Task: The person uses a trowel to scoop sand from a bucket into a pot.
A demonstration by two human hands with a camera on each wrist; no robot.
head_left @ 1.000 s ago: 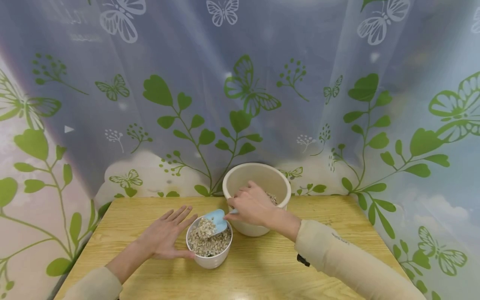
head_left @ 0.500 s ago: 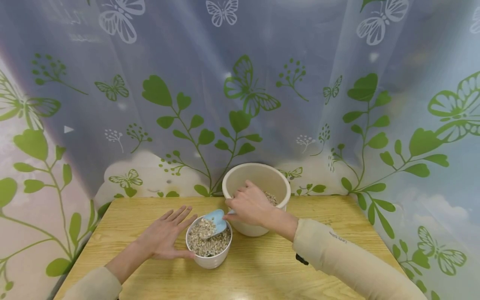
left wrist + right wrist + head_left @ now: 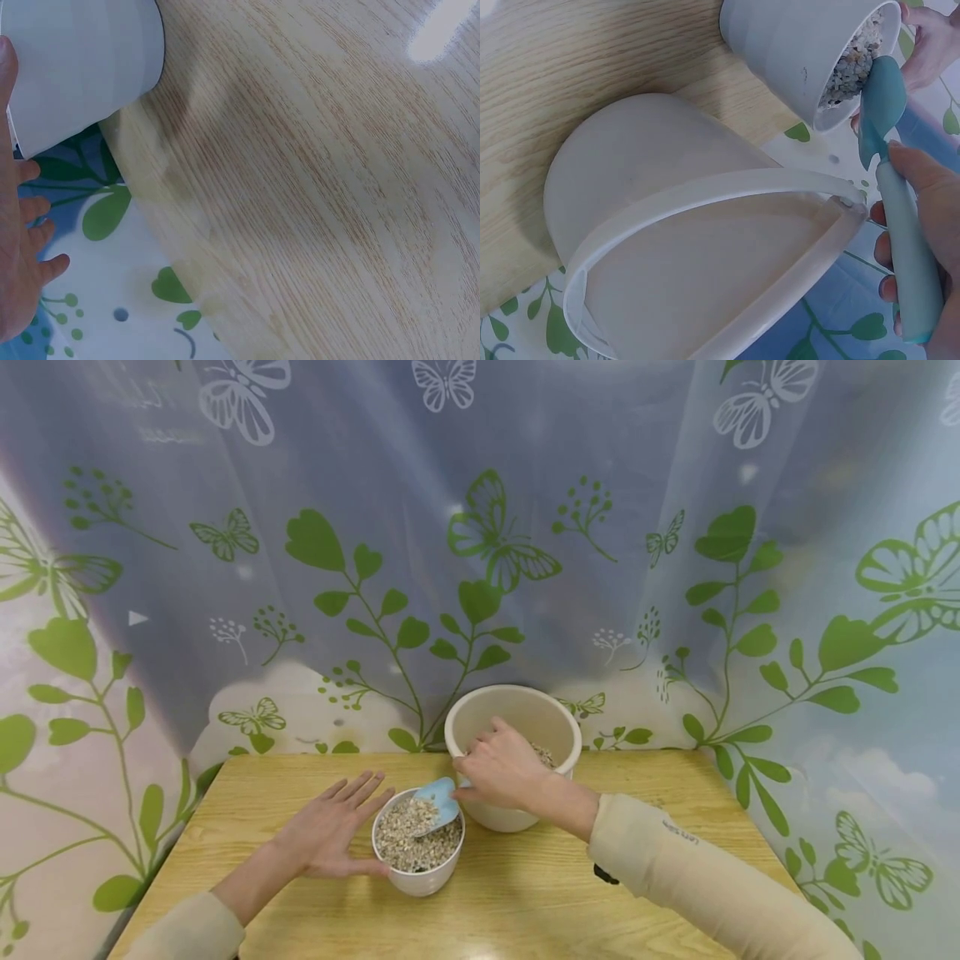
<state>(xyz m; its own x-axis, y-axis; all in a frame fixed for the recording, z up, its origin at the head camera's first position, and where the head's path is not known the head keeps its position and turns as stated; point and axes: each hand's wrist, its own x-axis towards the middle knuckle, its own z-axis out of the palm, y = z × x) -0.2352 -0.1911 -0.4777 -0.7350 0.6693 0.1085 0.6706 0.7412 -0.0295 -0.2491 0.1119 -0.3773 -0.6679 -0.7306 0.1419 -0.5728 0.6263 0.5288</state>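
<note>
A small white pot (image 3: 422,883) filled with mixed pale and grey gravel (image 3: 405,843) stands on the table. My left hand (image 3: 330,831) is beside it with fingers spread straight, the thumb at the pot's near left side. My right hand (image 3: 504,772) grips the pale blue handle of a small shovel (image 3: 911,255). Its blue blade (image 3: 442,802) tilts down over the pot's right rim, its tip at the gravel heap. In the right wrist view, the thumb lies along the top of the handle and the fingers curl round it.
A larger cream bucket (image 3: 472,718) stands behind and right of the pot, under my right hand; some gravel (image 3: 543,755) shows inside. The wooden table (image 3: 600,893) ends at a curtain (image 3: 615,577) printed with leaves and butterflies.
The shovel blade has drawn slightly back to the right and tipped, and the gravel on it has slid onto the heap in the pot. My left hand stays where it was.
</note>
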